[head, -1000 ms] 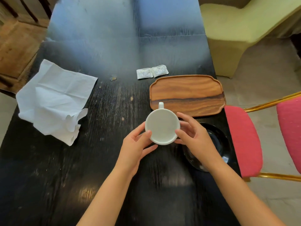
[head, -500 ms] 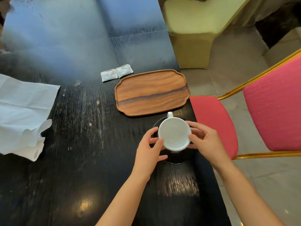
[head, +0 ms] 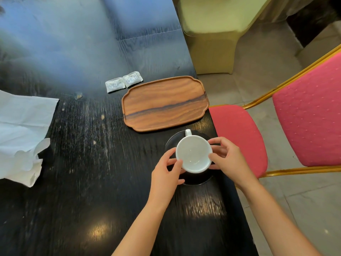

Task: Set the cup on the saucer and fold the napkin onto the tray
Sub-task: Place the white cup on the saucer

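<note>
From the head view, both hands are cradling the round white ceramic cup (head: 193, 154) over the black round saucer (head: 198, 180) near the dark bench's (head: 83, 163) right edge: the left hand (head: 166, 175) is curling around one side, the right hand (head: 227, 160) around the other. Whether the cup is resting yet, I cannot tell. The crumpled white paper napkin (head: 22, 130) is lying unfolded at far left, well apart from the bare scalloped wooden tray (head: 164, 103).
</note>
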